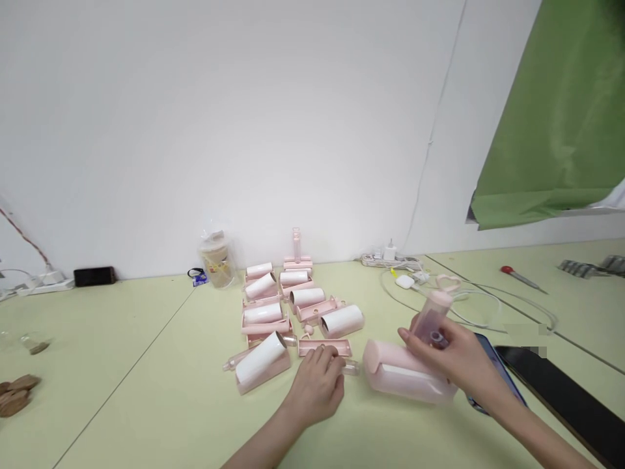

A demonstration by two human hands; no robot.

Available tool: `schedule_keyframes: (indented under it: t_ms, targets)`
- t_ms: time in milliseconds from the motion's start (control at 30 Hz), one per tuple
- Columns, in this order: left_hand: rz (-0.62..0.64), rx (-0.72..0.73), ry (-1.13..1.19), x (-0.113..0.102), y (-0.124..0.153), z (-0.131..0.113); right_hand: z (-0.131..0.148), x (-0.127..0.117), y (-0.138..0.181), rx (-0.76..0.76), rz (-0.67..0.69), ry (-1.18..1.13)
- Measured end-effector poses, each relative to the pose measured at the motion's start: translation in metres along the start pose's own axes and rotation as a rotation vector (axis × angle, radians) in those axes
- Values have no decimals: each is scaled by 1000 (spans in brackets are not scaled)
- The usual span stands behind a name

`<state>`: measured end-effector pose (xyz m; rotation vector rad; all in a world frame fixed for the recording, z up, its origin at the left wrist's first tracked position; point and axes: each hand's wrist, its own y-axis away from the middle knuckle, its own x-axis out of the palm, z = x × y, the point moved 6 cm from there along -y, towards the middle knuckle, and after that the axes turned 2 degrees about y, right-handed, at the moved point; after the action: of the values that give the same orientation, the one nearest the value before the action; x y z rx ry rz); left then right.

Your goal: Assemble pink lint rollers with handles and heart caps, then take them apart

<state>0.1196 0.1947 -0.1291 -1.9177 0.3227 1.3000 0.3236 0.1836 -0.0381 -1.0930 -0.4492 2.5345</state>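
Observation:
My right hand [452,352] is closed round the translucent pink handle [432,316] of a lint roller, which has a heart-shaped loop on top. The lint roller's pink cylinder [407,374], slightly blurred, lies sideways below the handle; I cannot tell whether it touches the table. My left hand [319,384] has its fingers curled down over a small clear tube [350,368], whose end sticks out on the right. Just beyond those fingers lies an open pink tray-shaped cover [326,348]. Left of this hand rests a white roll [261,358] on a pink part.
Several white rolls [342,319] and pink covers lie in a cluster ahead. Behind them stands a pink handle [296,244]. A bagged cup [216,260] is by the wall. Cables [473,312], a phone [502,374], a black slab [561,391] and a red-handled screwdriver [522,279] lie right.

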Motion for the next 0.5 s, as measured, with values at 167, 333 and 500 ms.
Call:
schedule_keyframes:
  t_ms: [167,333,500]
  targets:
    - [18,-63,389,-16,5,-11,8,13,20,-59,25,-71]
    - [215,-361,1222,-11,25,-36,23,29,42,-77,28,-165]
    - [191,-594,962,-1,49,-19,26,10,35,10,-115,-319]
